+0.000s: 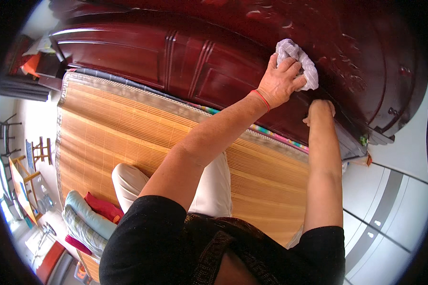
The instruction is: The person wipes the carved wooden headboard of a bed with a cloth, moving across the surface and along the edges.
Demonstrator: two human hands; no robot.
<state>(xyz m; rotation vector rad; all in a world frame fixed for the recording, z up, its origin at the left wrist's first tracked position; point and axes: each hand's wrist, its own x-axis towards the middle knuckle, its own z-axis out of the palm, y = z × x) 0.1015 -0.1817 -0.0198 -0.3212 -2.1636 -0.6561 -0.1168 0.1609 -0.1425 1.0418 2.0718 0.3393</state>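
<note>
My left hand (281,81), with a red cord on its wrist, is shut on a crumpled pale lilac cloth (308,69). It presses the cloth against the glossy dark-red wooden headboard (128,53), near a ledge below the carved upper part. Lower and to the right, my right hand (320,108) rests against the headboard's right end. Most of its fingers are hidden behind the wrist, so its grip is unclear. Under my knees lies a bamboo sleeping mat (128,117) with a fabric border, spread on the bed.
Several pillows (87,221) are piled on the bed at the lower left. A strip of colourful fabric (276,135) shows between mat and headboard. Right of the bed is a tiled floor (388,213). Far left stand a wooden stool (40,151) and a wooden table (24,188).
</note>
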